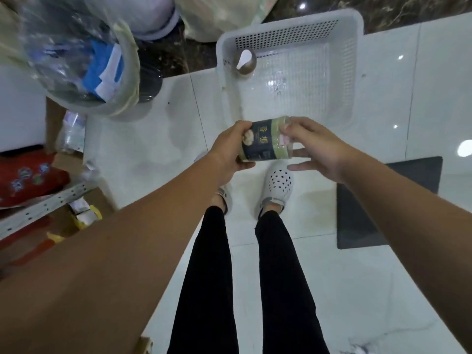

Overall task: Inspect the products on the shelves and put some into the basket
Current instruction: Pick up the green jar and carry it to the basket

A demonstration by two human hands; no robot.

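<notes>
Seen from above: a dark-labelled packet (pixel 265 140) gripped at both ends, left hand (pixel 231 149) and right hand (pixel 310 146) curled round it. Held above white floor (pixel 332 290), just short of a white basket (pixel 356 72) containing one small round item (pixel 245 62).

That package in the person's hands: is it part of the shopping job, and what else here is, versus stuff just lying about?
Part of the job:
package, held by the left hand and the right hand
white basket on the floor
round brown item already in the basket

Just lying about:
dark mat
clear bag of goods
red pack on the shelf
</notes>
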